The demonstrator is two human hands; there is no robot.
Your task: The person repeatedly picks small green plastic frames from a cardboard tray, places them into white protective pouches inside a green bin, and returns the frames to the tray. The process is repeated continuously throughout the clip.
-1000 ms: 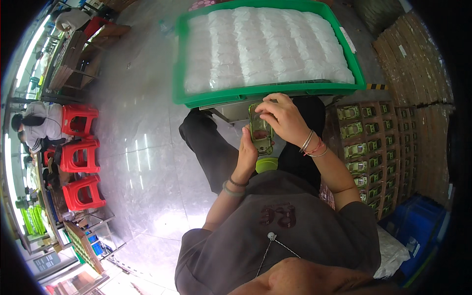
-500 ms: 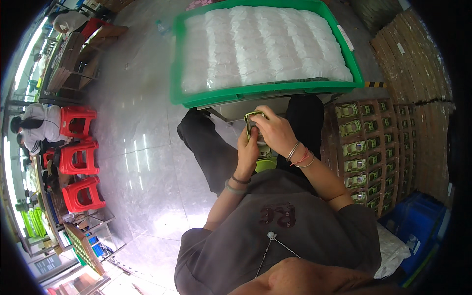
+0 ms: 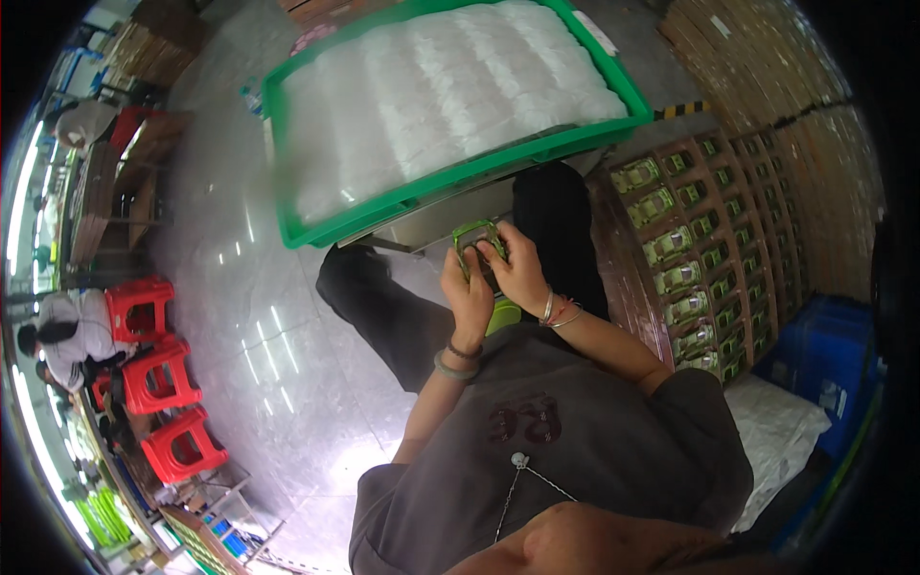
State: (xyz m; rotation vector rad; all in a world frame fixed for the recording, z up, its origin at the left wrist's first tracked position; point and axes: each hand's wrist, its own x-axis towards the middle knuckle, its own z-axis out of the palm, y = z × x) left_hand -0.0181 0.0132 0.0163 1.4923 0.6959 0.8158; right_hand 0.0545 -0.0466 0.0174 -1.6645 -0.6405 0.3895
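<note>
Between my knees I hold a small lime-green toy car body (image 3: 476, 230), an open frame with a dark middle. My left hand (image 3: 468, 295) grips its near left side, thumb pointing up along it. My right hand (image 3: 520, 268) closes on the right side, thumb bent over the middle. The fingers hide much of the part, and I cannot make out its fine details. Below my hands, a yellow-green rounded thing (image 3: 503, 314) shows partly between my thighs.
Ahead stands a green tray (image 3: 552, 144) filled with rows of white wrapped packets (image 3: 431, 96). At right, cardboard dividers hold many green car bodies (image 3: 671, 244), near a blue bin (image 3: 815, 359) and white sack (image 3: 776, 441). Red stools (image 3: 163, 376) and a seated person (image 3: 81, 326) are at left.
My view has turned, so the tray sits further left. My right hand has moved from the part's far top to its right side, thumb over the middle. Both hands keep hold.
</note>
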